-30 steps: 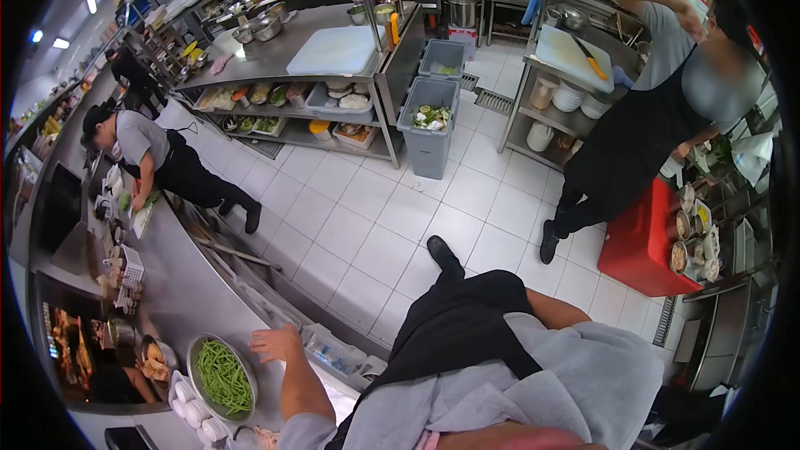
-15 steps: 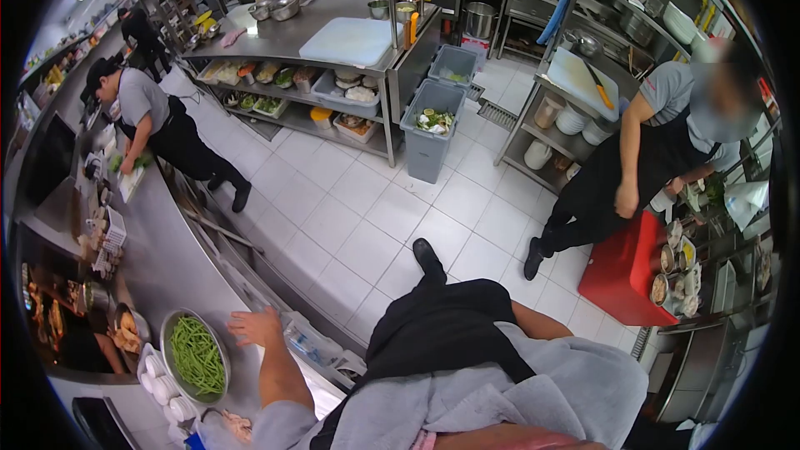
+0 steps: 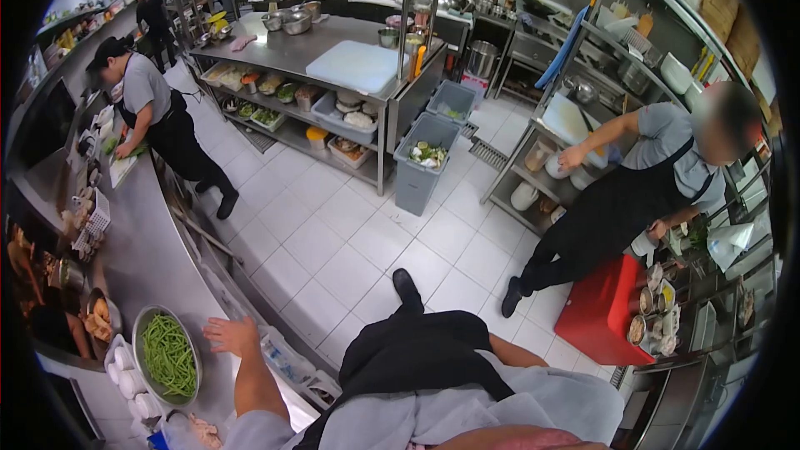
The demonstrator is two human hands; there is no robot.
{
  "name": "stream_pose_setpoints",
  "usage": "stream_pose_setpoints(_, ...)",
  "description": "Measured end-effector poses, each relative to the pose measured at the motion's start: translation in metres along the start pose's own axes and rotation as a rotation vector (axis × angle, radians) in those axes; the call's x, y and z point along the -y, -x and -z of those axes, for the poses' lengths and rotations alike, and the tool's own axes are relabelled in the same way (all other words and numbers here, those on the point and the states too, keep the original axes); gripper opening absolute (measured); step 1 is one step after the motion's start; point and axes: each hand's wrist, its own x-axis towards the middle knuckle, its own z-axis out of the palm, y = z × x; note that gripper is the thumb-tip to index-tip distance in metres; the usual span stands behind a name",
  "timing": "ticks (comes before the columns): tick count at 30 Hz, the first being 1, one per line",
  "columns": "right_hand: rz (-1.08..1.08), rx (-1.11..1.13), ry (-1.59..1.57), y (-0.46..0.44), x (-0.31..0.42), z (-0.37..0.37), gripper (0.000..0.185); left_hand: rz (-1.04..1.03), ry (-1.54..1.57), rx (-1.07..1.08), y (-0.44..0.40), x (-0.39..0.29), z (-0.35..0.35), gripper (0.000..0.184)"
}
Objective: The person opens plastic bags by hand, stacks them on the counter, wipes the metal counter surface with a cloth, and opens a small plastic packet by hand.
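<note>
My left hand (image 3: 233, 337) rests on the steel counter (image 3: 179, 275) near its edge, fingers spread and holding nothing. Just left of it, apart from the fingers, stands a metal bowl of green beans (image 3: 169, 357). White cups (image 3: 132, 382) are grouped beyond the bowl, and a smaller bowl with pale orange food (image 3: 100, 321) sits behind them. Close to my left forearm lies a pale pinkish piece of food (image 3: 204, 432) in what looks like clear plastic. Of my right arm only the forearm (image 3: 518, 352) shows beside my black apron; the hand is hidden.
A co-worker (image 3: 642, 175) stands at right by a red bin (image 3: 596, 308). Another co-worker (image 3: 154, 121) handles greens at the left counter. Grey tubs (image 3: 423, 171) stand on the tiled floor (image 3: 375, 242) beside a steel worktable (image 3: 275, 50) with a white cutting board (image 3: 353, 67).
The co-worker at right has raised an arm toward the shelf with the containers. My view has shifted slightly; my left hand stays spread on the counter.
</note>
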Motion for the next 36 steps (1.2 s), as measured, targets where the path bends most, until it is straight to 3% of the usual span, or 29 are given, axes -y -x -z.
stream_pose_setpoints(16,0.0,0.042,0.043,-0.009,0.003,0.0,0.038,-0.019,0.004,0.012,-0.002,0.003,-0.001,0.11)
stream_pose_setpoints(20,0.007,0.061,0.073,-0.01,0.0,-0.004,0.038,-0.041,-0.015,-0.065,-0.016,0.008,-0.038,0.111)
stream_pose_setpoints(23,0.028,0.079,0.081,-0.017,0.003,-0.007,0.038,0.013,0.027,0.038,-0.009,0.006,0.0,0.114)
stream_pose_setpoints(27,0.032,0.12,0.036,-0.019,-0.006,-0.009,0.037,-0.083,0.158,-0.017,-0.031,0.012,-0.057,0.112)
stream_pose_setpoints(29,0.014,0.144,0.015,-0.02,-0.009,-0.005,0.037,-0.026,0.229,-0.079,-0.022,0.014,-0.037,0.11)
stream_pose_setpoints(32,-0.023,0.158,-0.015,-0.016,-0.008,0.008,0.037,-0.009,0.194,0.03,-0.012,0.022,-0.012,0.112)
stream_pose_setpoints(36,-0.047,0.176,-0.004,-0.014,-0.017,0.041,0.037,-0.013,0.188,0.023,-0.007,0.017,-0.019,0.111)
